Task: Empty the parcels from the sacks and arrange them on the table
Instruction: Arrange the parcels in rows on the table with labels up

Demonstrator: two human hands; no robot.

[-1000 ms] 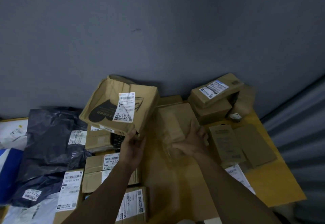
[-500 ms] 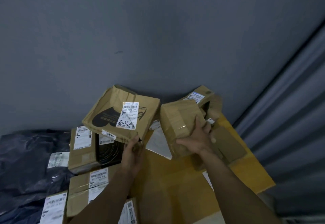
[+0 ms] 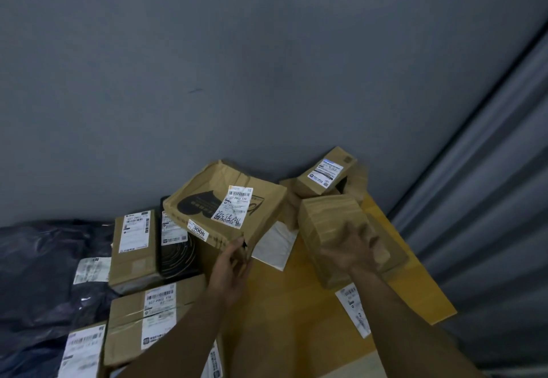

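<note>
The left fingers pinch the near corner of the crushed box, thumb and fingertips closed on the cardboard edge, and the left hand holds that corner up so the box sits tilted, its white label and "3008" sticker facing up. The right fingers are spread across the near face of the taped box, but they are blurred, so I cannot tell whether the right hand grips the box or only lies against it. The taped box stands just right of the crushed box on the yellow table. A white mailer lies flat between the two, partly under the crushed box's right edge. Behind and right of the crushed box, against the grey wall, is a small labelled carton. Left of the crushed box are an upright carton and a black packet, and further left are dark plastic bags. In front of it, to the left, lies a flat carton. The step in hand looks like arranging: both parcels are out of any sack and are being placed near the table's back corner. The next move probably calls for seating the taped box squarely beside the crushed box. The crushed box then needs lowering flat without burying the mailer. Its dented walls will likely flex, so it needs a supporting hold.
</note>
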